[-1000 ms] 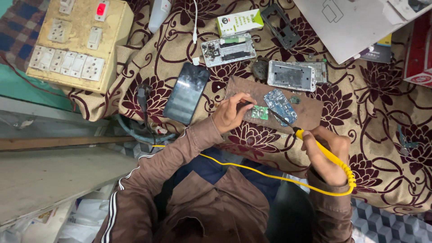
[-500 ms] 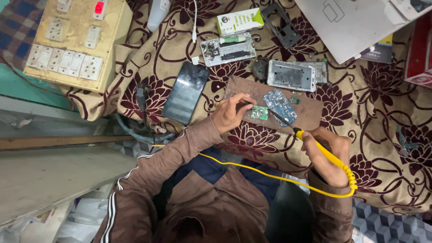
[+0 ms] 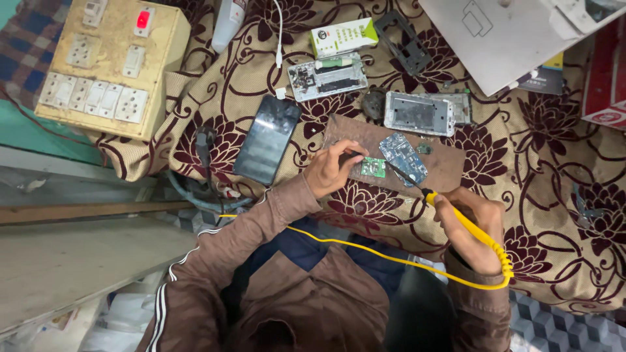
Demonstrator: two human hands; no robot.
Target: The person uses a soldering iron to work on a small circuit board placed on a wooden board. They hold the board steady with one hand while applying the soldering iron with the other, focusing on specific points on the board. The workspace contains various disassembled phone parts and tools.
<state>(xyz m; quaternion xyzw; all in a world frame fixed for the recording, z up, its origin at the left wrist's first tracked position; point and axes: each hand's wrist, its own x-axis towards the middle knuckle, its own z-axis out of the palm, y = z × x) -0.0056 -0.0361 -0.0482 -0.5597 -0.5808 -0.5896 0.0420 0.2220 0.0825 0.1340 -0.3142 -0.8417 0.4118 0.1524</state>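
**Soldering a small green circuit board on a cloth-covered desk**

While the person leaned over the desk (image 3: 521, 150), which was draped in a tan cloth with dark red flowers, both hands worked at a brown board (image 3: 443, 166) near its front edge. The left hand (image 3: 332, 171) had its fingers pinched shut on a thin dark tool, its tip touching a small green circuit board (image 3: 373, 167) on the brown board. The right hand (image 3: 473, 228) was closed around the yellow handle of a soldering iron (image 3: 456, 218), whose dark tip reached up toward a blue circuit board (image 3: 404, 156) just beside the green one. A black phone (image 3: 267, 139) lay left of the brown board, and a cream switchboard (image 3: 107, 65) sat at the desk's far left corner.
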